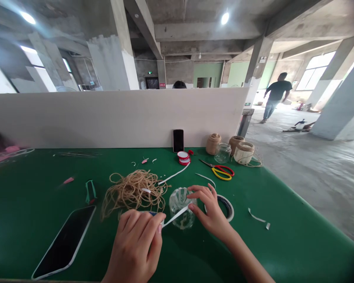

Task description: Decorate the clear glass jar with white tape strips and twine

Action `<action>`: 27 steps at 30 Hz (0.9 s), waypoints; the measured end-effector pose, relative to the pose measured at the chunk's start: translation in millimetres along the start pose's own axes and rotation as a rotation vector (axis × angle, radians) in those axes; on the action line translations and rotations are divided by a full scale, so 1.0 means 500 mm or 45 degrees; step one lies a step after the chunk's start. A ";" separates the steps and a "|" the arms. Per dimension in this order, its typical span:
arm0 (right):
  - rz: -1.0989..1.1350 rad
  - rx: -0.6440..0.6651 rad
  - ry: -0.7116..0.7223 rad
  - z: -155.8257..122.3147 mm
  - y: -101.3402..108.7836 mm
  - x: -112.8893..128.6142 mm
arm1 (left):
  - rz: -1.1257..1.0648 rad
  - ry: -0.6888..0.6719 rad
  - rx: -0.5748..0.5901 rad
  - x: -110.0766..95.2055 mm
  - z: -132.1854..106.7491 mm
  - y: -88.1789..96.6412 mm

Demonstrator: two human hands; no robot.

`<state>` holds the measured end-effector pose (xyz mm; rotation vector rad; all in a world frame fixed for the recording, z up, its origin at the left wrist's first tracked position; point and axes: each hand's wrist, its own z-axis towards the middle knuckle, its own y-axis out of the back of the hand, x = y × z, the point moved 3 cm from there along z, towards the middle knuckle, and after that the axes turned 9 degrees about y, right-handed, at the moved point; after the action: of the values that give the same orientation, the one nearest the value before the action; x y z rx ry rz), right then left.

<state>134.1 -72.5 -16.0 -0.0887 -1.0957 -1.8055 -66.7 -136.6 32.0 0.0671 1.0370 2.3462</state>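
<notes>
A strip of white tape (177,216) stretches slantwise between my two hands, across the front of a clear glass jar (181,224). My left hand (137,243) is closed around a tape roll, mostly hidden behind the fingers; a bit of its white and blue edge shows. At the jar's right side, my right hand (211,210) has its thumb on the strip's far end, with the fingers curved over the jar. Behind my right hand lies a larger roll of white tape (230,208). A loose heap of jute twine (132,190) lies left of the jar.
Scissors (222,172), red-and-white tape spools (183,158), twine-wrapped jars (214,144) and an empty glass jar (223,153) stand farther back. A phone (178,140) leans on the white partition (115,118). Left are a large phone (65,243) and green snips (90,192). A person (277,96) walks beyond.
</notes>
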 end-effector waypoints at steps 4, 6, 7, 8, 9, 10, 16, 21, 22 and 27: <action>0.044 0.007 -0.067 0.001 0.003 0.004 | 0.048 0.029 -0.024 0.013 -0.009 -0.014; 0.038 -0.005 -0.078 0.003 0.004 0.007 | 0.067 0.038 -0.034 0.020 -0.013 -0.021; 0.021 -0.011 -0.076 0.005 0.005 0.009 | 0.075 0.049 -0.041 0.022 -0.015 -0.023; -0.003 -0.020 -0.070 0.006 0.006 0.011 | 0.084 0.065 -0.050 0.024 -0.016 -0.024; -0.032 -0.027 -0.063 0.008 0.007 0.014 | 0.092 0.084 -0.058 0.026 -0.017 -0.026; -0.061 -0.030 -0.055 0.010 0.009 0.017 | 0.096 0.101 -0.060 0.027 -0.018 -0.027; -0.119 0.002 0.036 0.027 0.020 0.040 | 0.063 0.139 -0.031 0.030 -0.031 -0.037; -0.042 0.086 0.154 0.042 0.016 0.053 | 0.008 0.175 -0.004 0.035 -0.045 -0.039; -0.028 0.099 0.155 0.043 0.015 0.054 | -0.012 0.171 -0.018 0.035 -0.048 -0.038; -0.023 0.143 0.144 0.043 0.014 0.057 | -0.093 0.178 -0.094 0.041 -0.062 -0.040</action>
<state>116.4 -78.0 15.4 0.0895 -1.1180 -1.7395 -82.6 -135.9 -7.1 -0.1625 1.0000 2.3468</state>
